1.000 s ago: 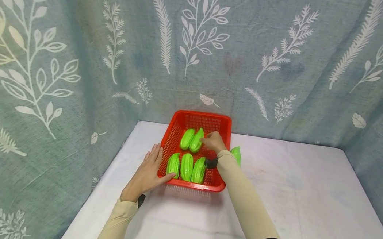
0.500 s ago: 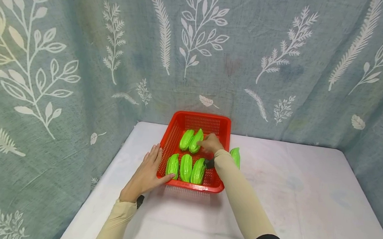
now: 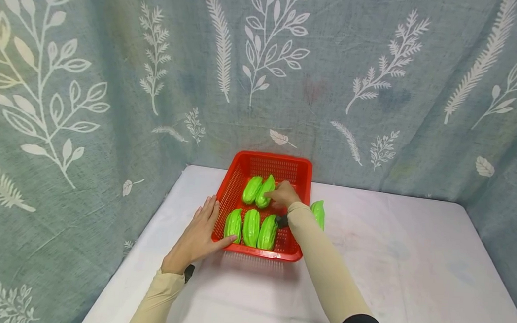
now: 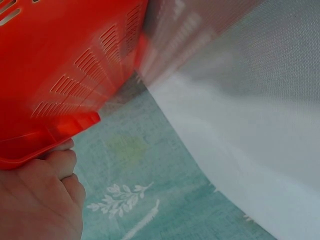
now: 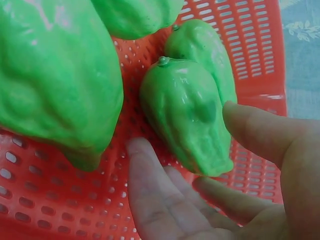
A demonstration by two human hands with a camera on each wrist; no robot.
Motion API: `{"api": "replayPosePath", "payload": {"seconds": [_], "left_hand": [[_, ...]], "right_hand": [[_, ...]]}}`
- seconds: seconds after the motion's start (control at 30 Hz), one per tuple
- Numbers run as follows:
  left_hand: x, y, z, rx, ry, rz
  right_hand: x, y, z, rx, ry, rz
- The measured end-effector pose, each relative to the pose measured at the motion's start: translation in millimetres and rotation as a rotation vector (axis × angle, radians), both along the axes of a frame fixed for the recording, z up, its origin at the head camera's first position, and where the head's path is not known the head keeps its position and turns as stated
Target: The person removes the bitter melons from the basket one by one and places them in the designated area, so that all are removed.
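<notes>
Right at the fingers [image 5: 150,180] of the right hand [image 3: 284,194], a green gourd-like vegetable [image 5: 187,115] lies in the back row of the red basket [image 3: 300,171]. In the right wrist view the thumb sits at one side of its blunt end and the fingers lie beneath and beside it, spread and only loosely bent; whether they actually touch or pinch the vegetable cannot be told. A second green vegetable [image 5: 202,47] lies touching it on the far side, and from the head view the two sit side by side as a pair in the back half of the basket.

Nearer the person, three more green vegetables [image 3: 251,227] lie in a row across the front half of the basket, close against one another. A sixth green vegetable [image 3: 318,212] lies on the white tabletop [image 3: 412,269] just outside the basket's right wall, partly hidden by the right forearm.

At the basket's front left corner, the left hand [image 3: 197,237] rests with straight fingers along the outer wall and the thumb at the front rim; the left wrist view shows fingertips against the underside of the rim.

Behind and to both sides hangs a grey-green cloth [image 3: 378,90] printed with white leaves.
</notes>
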State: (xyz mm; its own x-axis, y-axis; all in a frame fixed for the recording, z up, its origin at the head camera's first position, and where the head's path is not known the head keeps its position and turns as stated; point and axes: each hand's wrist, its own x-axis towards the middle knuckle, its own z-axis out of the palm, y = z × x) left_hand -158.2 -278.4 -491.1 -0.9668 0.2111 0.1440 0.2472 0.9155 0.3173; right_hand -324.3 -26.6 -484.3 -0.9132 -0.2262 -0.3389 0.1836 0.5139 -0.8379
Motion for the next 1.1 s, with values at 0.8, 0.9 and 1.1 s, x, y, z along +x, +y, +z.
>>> {"api": "replayPosePath", "payload": {"seconds": [0.8,0.9,1.1], "left_hand": [[1.6,-2.0,-0.8,0.001,0.006,0.002],[1.0,-2.1,-0.5,-0.002,0.022,-0.002],[-0.5,-2.3,-1.3,0.000,0.017,-0.007]], "right_hand": [[0.3,-3.7,1.5,-0.128,-0.072,0.035],[-0.8,-5.3,1.1,-0.149,-0.086,0.024],[-2.4,-6.0,1.6,-0.157,-0.094,0.016]]}}
